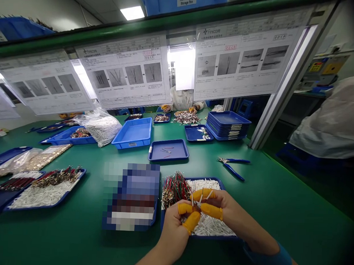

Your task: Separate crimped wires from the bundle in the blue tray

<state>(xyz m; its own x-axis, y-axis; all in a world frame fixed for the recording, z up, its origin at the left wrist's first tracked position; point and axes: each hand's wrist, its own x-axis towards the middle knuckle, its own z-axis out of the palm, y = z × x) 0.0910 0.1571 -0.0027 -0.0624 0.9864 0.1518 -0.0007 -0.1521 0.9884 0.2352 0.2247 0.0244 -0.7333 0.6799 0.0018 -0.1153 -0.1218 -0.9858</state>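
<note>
A small cluster of thin wires with slim white sleeves [196, 206] is hard to make out, its lower end partly covered by yellow rubber finger cots [192, 223]; a pixelated patch blurs the shallow blue plastic tray [142, 174] on the left (its contents barely show). The cluster sits between the fingertips of both hands, above a blue tray of white tubes [213, 237]. The left hand [174, 228] pinches it, thumb below; the right hand [230, 213] grips its other side, forearm slanting in from lower right.
</note>
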